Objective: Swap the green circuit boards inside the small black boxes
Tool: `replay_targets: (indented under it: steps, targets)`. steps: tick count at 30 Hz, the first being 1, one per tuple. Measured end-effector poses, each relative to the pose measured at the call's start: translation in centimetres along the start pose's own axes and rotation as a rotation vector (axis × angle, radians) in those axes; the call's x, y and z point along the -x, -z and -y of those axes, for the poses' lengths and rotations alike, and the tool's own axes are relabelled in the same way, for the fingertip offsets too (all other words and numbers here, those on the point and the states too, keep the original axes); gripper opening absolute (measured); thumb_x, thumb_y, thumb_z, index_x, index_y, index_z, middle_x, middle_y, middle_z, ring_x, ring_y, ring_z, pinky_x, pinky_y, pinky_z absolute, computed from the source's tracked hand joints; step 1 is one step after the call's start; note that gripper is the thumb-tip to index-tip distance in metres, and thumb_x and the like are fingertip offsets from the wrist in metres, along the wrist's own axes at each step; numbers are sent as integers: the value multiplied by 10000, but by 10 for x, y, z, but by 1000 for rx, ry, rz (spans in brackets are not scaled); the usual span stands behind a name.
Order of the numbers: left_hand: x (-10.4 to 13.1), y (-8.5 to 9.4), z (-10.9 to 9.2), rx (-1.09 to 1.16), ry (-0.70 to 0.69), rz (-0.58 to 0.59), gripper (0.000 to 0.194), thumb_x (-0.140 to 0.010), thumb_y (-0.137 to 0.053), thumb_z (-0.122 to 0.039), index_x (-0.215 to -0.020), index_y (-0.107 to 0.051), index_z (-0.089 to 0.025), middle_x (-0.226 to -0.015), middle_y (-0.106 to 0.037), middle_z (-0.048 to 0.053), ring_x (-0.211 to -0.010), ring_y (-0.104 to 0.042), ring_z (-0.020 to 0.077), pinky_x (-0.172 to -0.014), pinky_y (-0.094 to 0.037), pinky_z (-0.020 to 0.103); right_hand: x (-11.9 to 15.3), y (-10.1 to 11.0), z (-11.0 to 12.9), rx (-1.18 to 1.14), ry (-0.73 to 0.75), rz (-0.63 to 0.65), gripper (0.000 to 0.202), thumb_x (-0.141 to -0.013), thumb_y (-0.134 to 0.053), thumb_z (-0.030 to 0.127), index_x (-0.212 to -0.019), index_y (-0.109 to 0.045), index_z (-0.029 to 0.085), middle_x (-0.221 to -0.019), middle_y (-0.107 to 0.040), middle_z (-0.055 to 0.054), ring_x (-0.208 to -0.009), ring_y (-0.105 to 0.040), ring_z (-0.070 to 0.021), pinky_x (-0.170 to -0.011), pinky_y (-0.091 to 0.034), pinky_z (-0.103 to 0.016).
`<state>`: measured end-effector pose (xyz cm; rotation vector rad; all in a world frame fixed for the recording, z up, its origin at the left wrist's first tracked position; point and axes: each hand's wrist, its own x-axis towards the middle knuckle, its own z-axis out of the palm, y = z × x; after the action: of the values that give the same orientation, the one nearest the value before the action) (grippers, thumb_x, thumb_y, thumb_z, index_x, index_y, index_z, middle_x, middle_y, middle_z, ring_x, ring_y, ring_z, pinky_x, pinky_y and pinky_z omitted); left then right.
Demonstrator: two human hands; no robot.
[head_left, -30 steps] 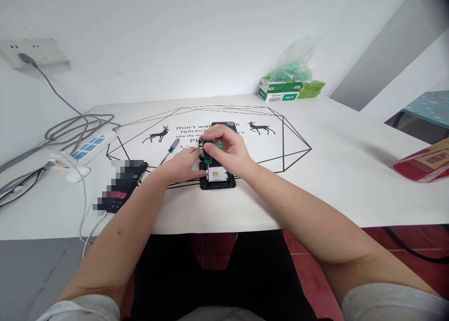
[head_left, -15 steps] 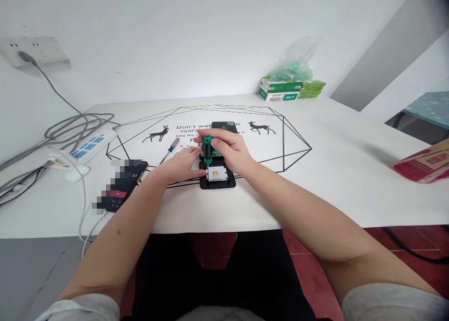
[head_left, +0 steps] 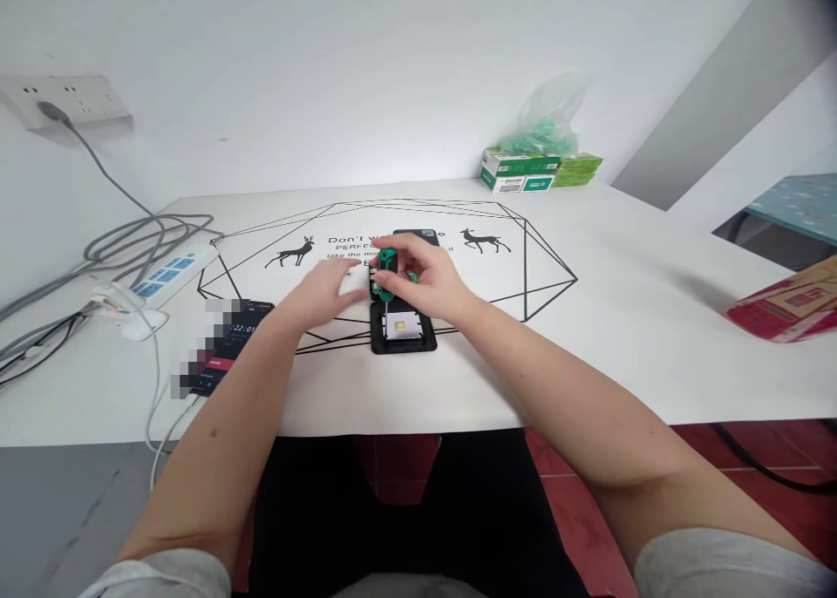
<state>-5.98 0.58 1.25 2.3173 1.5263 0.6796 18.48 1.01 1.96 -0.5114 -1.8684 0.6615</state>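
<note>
Currently: right hand (head_left: 428, 275) pinching green-and-black screwdriver (head_left: 388, 256) upright over black rectangular case (head_left: 404, 347); left hand (head_left: 323, 293) at left, fingers parted. White gold-centred plate (head_left: 401, 325) exposed; screwdriver work apparently unfinished.

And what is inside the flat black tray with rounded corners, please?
Inside the tray lies a white rectangular piece bearing a gold square. The green-and-black screwdriver in the right hand covers a little of the left side. What lies beneath the white piece is hidden.

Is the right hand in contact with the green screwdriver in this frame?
Touching: the head view shows the right hand gripping the green screwdriver, its thumb lying against it.
</note>
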Motion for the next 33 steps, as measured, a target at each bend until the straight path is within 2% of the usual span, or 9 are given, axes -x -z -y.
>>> replay_targets:
  steps: [2, 5, 9, 13, 18, 24, 29, 33]
  targets:
    - [-4, 4, 4, -46, 71, -175, 438, -998, -591, -376, -1390, -651, -189, -1470, -661, 180, -1392, -598, 385, -1225, -437, 569, -3, 1, -7, -63, -53, -101, 467, -968, -754, 469, -1395, -680, 295, -1093, -802, -40, -859, -724, -179, -831, -636, -374]
    - [-8, 5, 5, 55, 196, -354, 385, -972, -570, -218, -1349, -647, -211, -1412, -686, 157, -1260, -673, 334, -1164, -506, 533, -5, 0, -19, -123, -156, -191, 564, -955, -751, 519, -1452, -631, 281, -1212, -803, -66, -960, -761, -192, -916, -652, -398]
    - [-11, 9, 2, 371, 315, -512, 386, -903, -579, -123, -1262, -640, -248, -1290, -732, 105, -1168, -715, 279, -1084, -574, 494, -1, -10, -29, 28, -299, -142, 371, -934, -765, 418, -1253, -734, 231, -1110, -821, -64, -909, -763, -207, -971, -642, -459]
    - [-13, 16, 0, 632, 430, -652, 382, -835, -605, -95, -1179, -616, -261, -1246, -734, 77, -1139, -729, 250, -999, -614, 437, 5, -24, -33, 162, -360, -47, 311, -948, -732, 300, -1246, -751, 213, -1044, -828, -65, -826, -752, -193, -936, -639, -447]
    - [-16, 12, -7, 665, 471, -622, 320, -835, -602, -94, -1117, -611, -247, -1203, -736, 81, -1103, -736, 240, -934, -629, 395, 4, -33, -37, 223, -389, 5, 308, -956, -720, 227, -1262, -752, 209, -1131, -827, -98, -937, -788, -223, -994, -626, -460]
    - [-18, 4, -9, 614, 463, -564, 310, -834, -621, -125, -1123, -626, -236, -1171, -740, 73, -1044, -735, 236, -956, -612, 403, 2, -34, -39, 215, -401, -9, 308, -953, -710, 240, -1257, -749, 204, -1035, -813, -75, -887, -768, -214, -955, -629, -447]
    - [-19, 1, -1, 588, 438, -553, 337, -818, -623, -146, -1138, -631, -249, -1187, -735, 67, -1070, -732, 241, -958, -603, 399, 1, -30, -40, 183, -404, -60, 302, -920, -723, 278, -1213, -753, 213, -1003, -809, -53, -855, -754, -207, -954, -623, -452]
    - [-17, -1, 8, 489, 482, -544, 285, -808, -663, -169, -1079, -636, -250, -1140, -746, 80, -1046, -731, 267, -955, -593, 434, -2, -20, -41, 101, -441, -178, 305, -888, -748, 371, -1156, -742, 226, -916, -789, -23, -816, -754, -213, -924, -632, -460]
